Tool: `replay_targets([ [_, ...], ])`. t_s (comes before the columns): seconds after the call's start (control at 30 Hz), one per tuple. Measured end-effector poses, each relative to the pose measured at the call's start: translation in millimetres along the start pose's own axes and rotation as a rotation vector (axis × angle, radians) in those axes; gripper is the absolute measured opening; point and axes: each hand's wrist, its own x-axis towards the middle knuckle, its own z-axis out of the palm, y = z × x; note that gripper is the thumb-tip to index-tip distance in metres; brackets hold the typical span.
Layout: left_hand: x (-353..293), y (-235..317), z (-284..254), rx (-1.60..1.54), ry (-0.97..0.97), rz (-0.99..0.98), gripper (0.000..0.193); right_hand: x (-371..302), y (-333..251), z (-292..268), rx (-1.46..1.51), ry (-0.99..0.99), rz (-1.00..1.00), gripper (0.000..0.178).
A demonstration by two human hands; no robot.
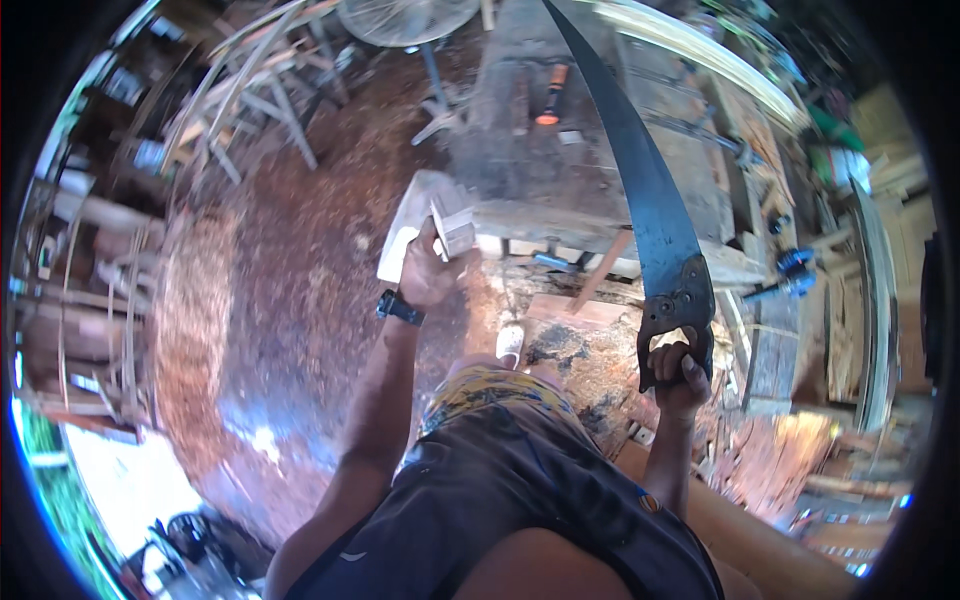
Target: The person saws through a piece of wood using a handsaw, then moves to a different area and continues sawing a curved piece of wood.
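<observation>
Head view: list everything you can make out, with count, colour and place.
Long curved-looking steel handsaw: 1, dark grey, in the right grip
Small pale block-like piece: 1, whitish, in the left grip
Flat pale slab: 1, whitish, just beyond the left grip
Weathered wooden workbench: 1, grey-brown, upper centre
Cylindrical orange-and-black tool: 1, on the workbench
Round spoked wheel-like object: 1, grey, top
Long pale planks: several, cream, upper right
Rim clutter: too blurred to count
White shoe: 1, centre
Black wristwatch: 1, left wrist
Left grip: 1, bare, left of centre
Right grip: 1, bare, right of centre
</observation>
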Motion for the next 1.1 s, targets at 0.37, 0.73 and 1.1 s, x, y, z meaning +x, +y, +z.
replay_targets([
  [0.37,-96,-35,-120,-0.068,0.348,-0.127,0.049,17,67,67,0.076,-0.315,0.24,0.063],
  [0.73,-147,-131,-267,-0.196,0.58,-0.278,0.042,61,185,219,-0.015,-0.393,0.434,0.059],
  [1.1,-145,-245,-438,0.53,0.857,-0.452,0.063,70,343,438,-0.451,-0.267,0.603,0.038],
])
